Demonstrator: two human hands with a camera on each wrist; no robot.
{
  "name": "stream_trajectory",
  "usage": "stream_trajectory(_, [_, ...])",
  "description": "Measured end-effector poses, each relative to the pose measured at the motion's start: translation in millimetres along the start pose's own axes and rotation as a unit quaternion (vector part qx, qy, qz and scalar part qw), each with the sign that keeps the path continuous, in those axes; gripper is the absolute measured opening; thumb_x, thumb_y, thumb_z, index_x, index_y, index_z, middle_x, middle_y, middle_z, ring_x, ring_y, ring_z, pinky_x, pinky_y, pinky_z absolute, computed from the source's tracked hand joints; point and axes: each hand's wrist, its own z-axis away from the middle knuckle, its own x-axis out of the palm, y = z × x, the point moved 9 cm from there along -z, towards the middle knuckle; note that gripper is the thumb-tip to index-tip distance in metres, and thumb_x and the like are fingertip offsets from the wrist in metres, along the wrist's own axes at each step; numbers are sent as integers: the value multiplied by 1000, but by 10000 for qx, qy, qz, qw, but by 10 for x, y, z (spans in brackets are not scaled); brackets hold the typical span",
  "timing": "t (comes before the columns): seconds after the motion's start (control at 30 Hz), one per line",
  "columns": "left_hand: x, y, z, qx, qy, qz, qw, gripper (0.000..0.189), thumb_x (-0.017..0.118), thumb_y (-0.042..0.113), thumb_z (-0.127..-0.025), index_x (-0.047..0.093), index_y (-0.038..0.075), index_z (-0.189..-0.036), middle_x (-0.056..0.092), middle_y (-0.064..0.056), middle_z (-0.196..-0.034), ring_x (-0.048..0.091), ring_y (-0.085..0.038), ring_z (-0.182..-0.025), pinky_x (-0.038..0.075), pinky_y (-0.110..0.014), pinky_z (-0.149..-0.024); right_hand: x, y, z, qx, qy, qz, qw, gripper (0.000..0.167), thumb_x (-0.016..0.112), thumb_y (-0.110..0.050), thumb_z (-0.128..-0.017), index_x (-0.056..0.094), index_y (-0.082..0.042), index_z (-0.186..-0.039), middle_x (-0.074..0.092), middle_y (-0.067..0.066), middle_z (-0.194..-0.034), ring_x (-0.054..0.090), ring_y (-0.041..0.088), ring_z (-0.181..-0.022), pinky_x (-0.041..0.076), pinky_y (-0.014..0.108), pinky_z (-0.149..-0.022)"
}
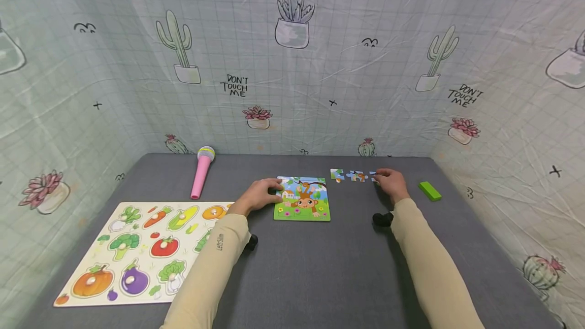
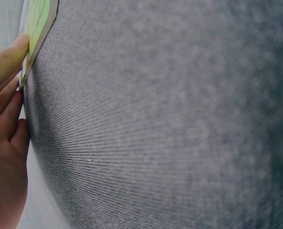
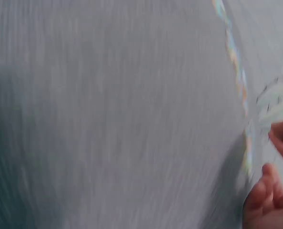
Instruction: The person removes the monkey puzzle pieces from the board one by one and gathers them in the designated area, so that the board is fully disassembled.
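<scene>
A square jigsaw puzzle (image 1: 302, 199) with a monkey picture lies flat on the grey table. At its left side is my left hand (image 1: 262, 193), thumb and fingertips touching the edge; in the left wrist view the thumb (image 2: 10, 59) lies against the board's rim. To the puzzle's right, two loose puzzle pieces (image 1: 337, 174) (image 1: 357, 176) lie in a row. A third puzzle piece (image 1: 372, 176) is partly hidden under my right hand (image 1: 390, 184). The right wrist view is blurred; there the right hand's fingertips stand apart, with nothing visible between them.
A vegetable peg board (image 1: 151, 253) covers the table's left side, partly under my left forearm. Behind it lies a pink toy microphone (image 1: 201, 172). A green block (image 1: 430, 191) sits right of my right hand. Patterned curtain (image 1: 292, 90) surrounds the table's back and sides.
</scene>
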Motion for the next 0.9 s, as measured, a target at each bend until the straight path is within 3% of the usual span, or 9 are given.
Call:
stream_trajectory(0.13, [-3,3,7,-2,5,35,10000,40,72,21,-90,66,6,-126,46,-6,-149,35,-31,-141,28,-47,-115,139,-239,93,-127,-131,-46,9998,41,48,-16,-101,53,0,-139,45,24,-142,45,39,-126,42,53,-102])
stream_trajectory(0.33, [6,-13,2,-82,20,80,9999,40,72,21,-90,66,7,-127,45,-6,-150,33,-30,-142,28,-47,-116,601,-680,328,-657,-1013,-50,9927,39,51,-19,-102,54,-1,-137,49,21,-140,48,36,-124,43,50,-99])
stream_trajectory(0.6, [0,-28,35,-64,129,145,9998,40,73,21,-89,67,7,-125,45,-6,-150,33,-31,-142,28,-47,-116,1305,-1118,756,-1605,-2162,454,9620,38,56,-18,-101,58,-1,-134,53,18,-136,51,34,-122,48,44,-95])
stream_trajectory(0.73, [-6,-12,60,75,161,167,9997,42,75,24,-88,67,8,-126,47,-5,-149,35,-29,-141,29,-46,-115,1559,-1244,901,-1962,-2380,686,9488,35,58,-20,-99,62,-4,-131,58,15,-130,54,33,-120,50,42,-92])
stream_trajectory(0.9, [-2,11,92,207,88,126,9997,46,76,26,-87,66,7,-127,47,-7,-148,37,-30,-140,31,-46,-114,1781,-1309,974,-2045,-2496,695,9440,35,61,-19,-98,63,-5,-130,58,13,-130,56,32,-118,52,42,-90])
